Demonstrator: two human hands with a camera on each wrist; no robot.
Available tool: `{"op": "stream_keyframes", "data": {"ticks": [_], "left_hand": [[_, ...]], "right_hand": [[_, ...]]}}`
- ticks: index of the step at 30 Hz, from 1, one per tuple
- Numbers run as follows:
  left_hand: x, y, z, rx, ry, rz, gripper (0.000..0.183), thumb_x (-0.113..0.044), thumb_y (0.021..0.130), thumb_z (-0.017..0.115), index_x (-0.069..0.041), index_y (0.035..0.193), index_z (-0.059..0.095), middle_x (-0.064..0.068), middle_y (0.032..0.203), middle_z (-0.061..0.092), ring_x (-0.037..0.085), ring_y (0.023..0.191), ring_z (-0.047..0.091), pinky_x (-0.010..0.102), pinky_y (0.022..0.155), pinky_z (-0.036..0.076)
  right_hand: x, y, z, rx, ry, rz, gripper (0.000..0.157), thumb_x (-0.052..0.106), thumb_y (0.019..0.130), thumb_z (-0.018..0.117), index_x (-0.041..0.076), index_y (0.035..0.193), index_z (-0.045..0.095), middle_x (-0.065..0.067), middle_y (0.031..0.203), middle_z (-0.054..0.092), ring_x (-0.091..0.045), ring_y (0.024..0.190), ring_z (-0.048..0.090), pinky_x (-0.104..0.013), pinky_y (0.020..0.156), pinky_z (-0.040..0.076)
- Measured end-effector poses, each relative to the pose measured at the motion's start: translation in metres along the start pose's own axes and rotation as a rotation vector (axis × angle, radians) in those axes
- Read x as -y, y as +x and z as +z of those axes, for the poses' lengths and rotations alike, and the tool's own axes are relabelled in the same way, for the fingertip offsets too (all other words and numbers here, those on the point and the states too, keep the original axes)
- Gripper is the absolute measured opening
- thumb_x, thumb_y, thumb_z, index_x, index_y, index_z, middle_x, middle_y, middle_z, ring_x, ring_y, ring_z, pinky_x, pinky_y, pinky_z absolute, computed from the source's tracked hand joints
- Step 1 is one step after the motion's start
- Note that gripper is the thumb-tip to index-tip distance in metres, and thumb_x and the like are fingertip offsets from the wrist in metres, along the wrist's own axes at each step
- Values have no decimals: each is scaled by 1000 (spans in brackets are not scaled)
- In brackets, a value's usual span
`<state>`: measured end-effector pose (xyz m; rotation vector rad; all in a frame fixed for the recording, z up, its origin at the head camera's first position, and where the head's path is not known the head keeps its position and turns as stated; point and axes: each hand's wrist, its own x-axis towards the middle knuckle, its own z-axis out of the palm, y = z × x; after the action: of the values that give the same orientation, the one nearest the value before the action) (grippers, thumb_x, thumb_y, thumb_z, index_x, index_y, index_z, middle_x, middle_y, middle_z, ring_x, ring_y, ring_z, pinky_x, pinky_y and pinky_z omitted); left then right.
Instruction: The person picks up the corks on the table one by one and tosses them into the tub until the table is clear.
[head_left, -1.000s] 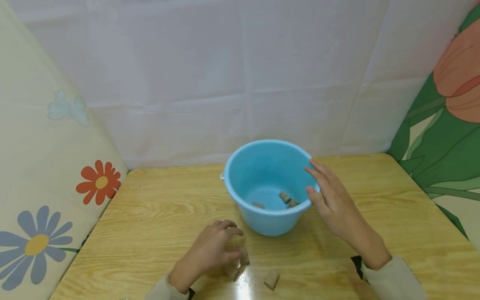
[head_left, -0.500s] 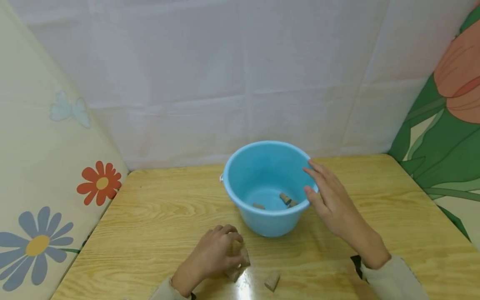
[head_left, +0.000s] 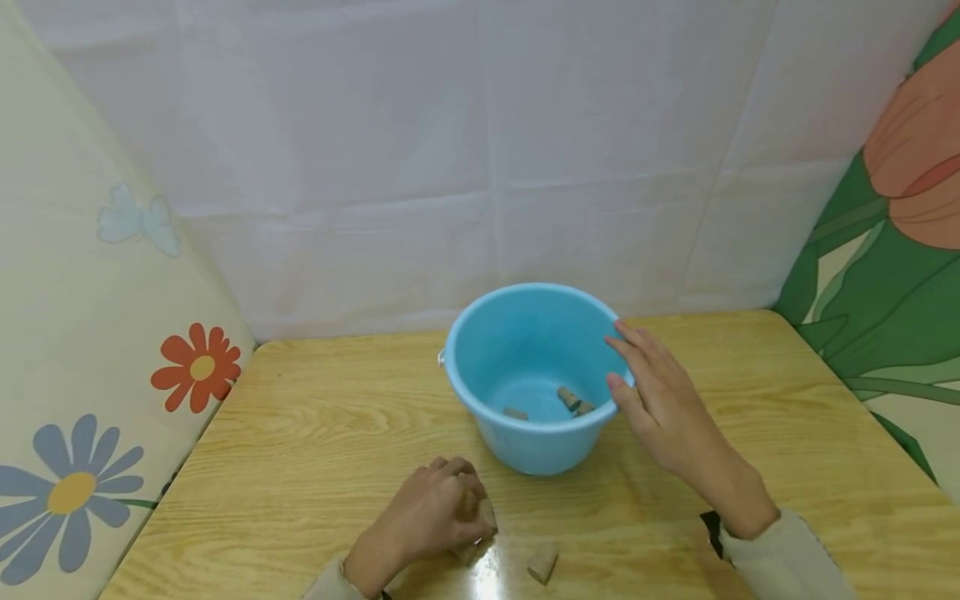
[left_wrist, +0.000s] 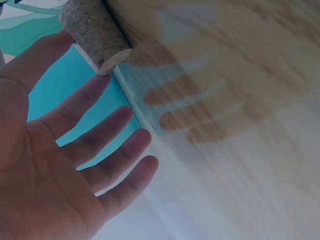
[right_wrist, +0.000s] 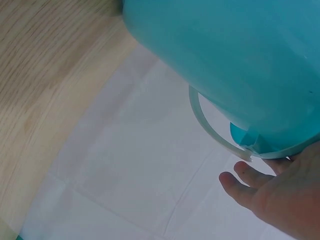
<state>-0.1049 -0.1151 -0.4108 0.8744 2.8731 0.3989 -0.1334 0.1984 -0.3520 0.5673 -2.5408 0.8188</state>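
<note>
My left hand (head_left: 431, 512) is low over the table, its thumb and index finger pinching a tan cork (left_wrist: 92, 35). In the left wrist view the other fingers are spread, holding nothing. Partly covered by that hand is another cork (head_left: 467, 552), and one more loose cork (head_left: 543, 563) lies to its right. My right hand (head_left: 671, 408) rests on the right rim of a light blue bucket (head_left: 532, 446), fingers mostly straight. Inside, on the bottom, are three visible corks (head_left: 568, 397). The right wrist view shows the bucket's pale handle (right_wrist: 212, 130) beside the fingertips.
The bucket stands on a wood-grain table (head_left: 330, 400), near its back edge. A white cloth (head_left: 360, 208) hangs behind. Flower-printed panels flank the table, with a red flower (head_left: 198, 367) at left and a large tulip (head_left: 918, 150) at right.
My left hand has lowered slightly and its thumb and fingers have closed in on a cork. The right hand stays at the bucket rim, and the bucket has barely shifted.
</note>
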Motion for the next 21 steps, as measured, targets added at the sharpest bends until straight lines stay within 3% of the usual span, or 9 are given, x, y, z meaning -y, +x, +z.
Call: {"op": "stream_keyframes", "data": {"ticks": [3, 6, 10, 17, 21], "left_hand": [[0, 0, -1, -9, 3, 8, 34, -51, 79, 77, -23, 97, 77, -1, 117, 68, 21, 106, 62, 41, 84, 55], [2, -1, -5, -63, 12, 21, 35, -50, 80, 76, -20, 98, 76, -1, 115, 69, 22, 106, 63, 43, 86, 55], [6, -3, -15, -194, 10, 28, 34, -44, 80, 79, -16, 99, 74, 4, 114, 70, 24, 104, 65, 44, 86, 56], [9, -8, -42, -380, 5, -39, 34, -40, 79, 83, -16, 101, 74, 2, 113, 70, 23, 106, 66, 41, 89, 57], [8, -12, -57, -512, 11, 6, 36, -37, 77, 85, -16, 104, 73, 1, 112, 70, 22, 107, 66, 40, 88, 58]], "right_hand": [[0, 0, 1, 2, 6, 1, 48, 25, 105, 44, 1, 147, 43, -18, 160, 31, -43, 147, 25, -68, 112, 24], [0, 0, 1, 3, 15, 2, 48, 25, 106, 44, 2, 147, 42, -18, 160, 31, -43, 147, 24, -69, 112, 23], [0, 0, 1, 4, 24, 3, 48, 25, 106, 44, 1, 147, 42, -19, 160, 30, -44, 147, 25, -69, 111, 24], [0, 0, 0, 8, 32, -2, 48, 24, 105, 45, 0, 147, 42, -19, 160, 29, -44, 145, 28, -70, 108, 28], [-1, 1, 0, 11, 41, -5, 47, 23, 105, 45, -1, 146, 42, -19, 160, 28, -44, 145, 28, -70, 107, 28]]}}
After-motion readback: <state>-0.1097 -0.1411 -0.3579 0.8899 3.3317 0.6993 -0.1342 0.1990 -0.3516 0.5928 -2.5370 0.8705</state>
